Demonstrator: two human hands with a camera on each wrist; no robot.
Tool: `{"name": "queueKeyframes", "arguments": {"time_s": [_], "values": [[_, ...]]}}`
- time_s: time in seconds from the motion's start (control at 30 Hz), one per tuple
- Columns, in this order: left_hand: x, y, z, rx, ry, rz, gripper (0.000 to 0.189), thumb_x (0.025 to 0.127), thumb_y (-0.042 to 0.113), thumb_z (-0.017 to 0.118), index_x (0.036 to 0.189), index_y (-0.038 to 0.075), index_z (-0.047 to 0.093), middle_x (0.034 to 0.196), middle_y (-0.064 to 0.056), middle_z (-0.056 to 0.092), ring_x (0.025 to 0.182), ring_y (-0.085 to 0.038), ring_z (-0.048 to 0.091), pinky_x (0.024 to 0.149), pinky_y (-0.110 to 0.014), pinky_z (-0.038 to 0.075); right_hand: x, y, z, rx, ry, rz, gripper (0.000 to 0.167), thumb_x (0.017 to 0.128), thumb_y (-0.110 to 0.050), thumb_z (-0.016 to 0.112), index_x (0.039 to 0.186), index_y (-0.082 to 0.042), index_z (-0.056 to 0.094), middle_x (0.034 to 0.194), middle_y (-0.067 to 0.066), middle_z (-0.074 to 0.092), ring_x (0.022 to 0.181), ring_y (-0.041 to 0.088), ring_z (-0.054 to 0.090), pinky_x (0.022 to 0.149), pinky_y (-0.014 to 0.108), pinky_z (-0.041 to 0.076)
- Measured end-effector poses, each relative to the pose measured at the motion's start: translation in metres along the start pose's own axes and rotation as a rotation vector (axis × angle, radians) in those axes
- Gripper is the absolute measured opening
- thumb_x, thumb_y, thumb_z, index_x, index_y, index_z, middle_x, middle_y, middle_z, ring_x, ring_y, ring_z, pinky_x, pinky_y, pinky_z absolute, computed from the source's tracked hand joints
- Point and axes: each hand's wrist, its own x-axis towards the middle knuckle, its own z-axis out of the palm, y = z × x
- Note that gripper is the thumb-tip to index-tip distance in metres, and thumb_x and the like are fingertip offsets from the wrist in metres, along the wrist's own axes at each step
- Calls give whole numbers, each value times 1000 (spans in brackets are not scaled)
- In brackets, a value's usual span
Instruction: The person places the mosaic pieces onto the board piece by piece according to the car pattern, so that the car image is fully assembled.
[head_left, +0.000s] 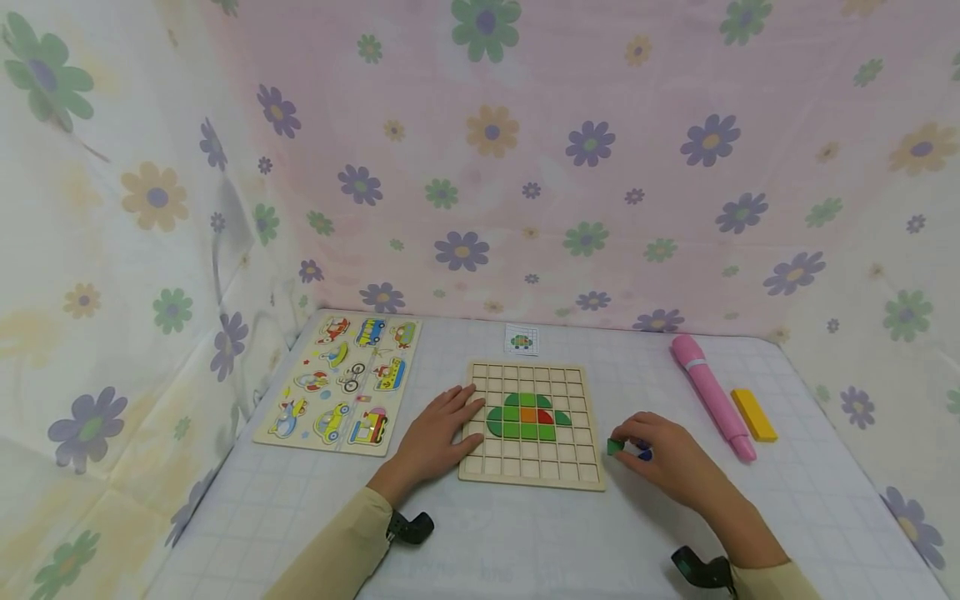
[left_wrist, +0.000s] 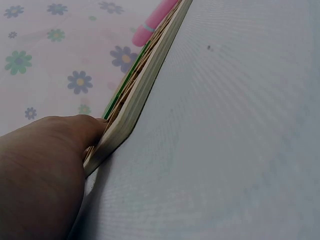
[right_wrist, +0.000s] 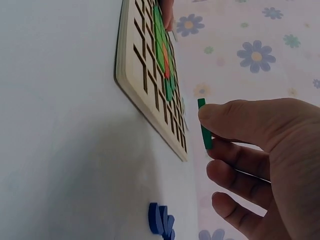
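Observation:
A wooden grid board (head_left: 532, 467) lies mid-table, with green, orange and red tiles (head_left: 528, 415) set in several of its squares. My left hand (head_left: 438, 433) rests on the board's left edge, its fingers extended; in the left wrist view the thumb (left_wrist: 92, 129) touches the rim. Right of the board, my right hand (head_left: 663, 454) pinches a small green tile (right_wrist: 205, 125) between thumb and fingertips, held above the table. Several blue pieces (right_wrist: 159, 220) lie on the table below that hand, partly hidden by it in the head view.
A vehicle picture puzzle board (head_left: 341, 383) lies at the left. Behind the grid board is a small pattern card (head_left: 521, 340). A pink marker-shaped object (head_left: 712, 396) and a yellow block (head_left: 753, 415) lie at the right. Flowered cloth (head_left: 487, 208) walls the back and sides.

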Motion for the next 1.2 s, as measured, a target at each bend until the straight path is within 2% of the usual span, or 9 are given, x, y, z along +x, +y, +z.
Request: {"name": "queueKeyframes", "arguments": {"time_s": [0.5, 0.77, 1.07, 1.2], "values": [[0, 2, -1, 0, -5, -5, 65, 109, 50, 62, 166, 20, 49, 176, 0, 32, 163, -26, 24, 131, -48, 24, 30, -9, 15, 40, -58, 3, 22, 91, -14, 90, 109, -21, 81, 104, -15, 68, 95, 10, 61, 83, 35, 61], [-1, 1, 0, -8, -5, -11, 65, 108, 49, 62, 166, 22, 49, 176, 0, 33, 163, -26, 24, 131, -48, 25, 43, -15, 25, 60, -73, -41, 20, 91, -13, 90, 108, -18, 81, 104, -10, 68, 95, 12, 61, 85, 39, 61], [0, 0, 1, -7, 1, 5, 65, 109, 50, 61, 166, 21, 49, 176, 0, 32, 163, -27, 24, 131, -48, 25, 52, -22, 33, 55, -97, -11, 19, 91, -17, 90, 108, -17, 82, 109, -6, 69, 98, 16, 62, 92, 45, 61], [-1, 1, -1, -9, -1, 6, 65, 109, 50, 61, 166, 20, 49, 176, -1, 32, 163, -27, 24, 131, -48, 25, 55, -23, 39, 34, -108, -9, 18, 91, -17, 90, 107, -16, 83, 112, -2, 70, 105, 20, 65, 97, 47, 60]]}}
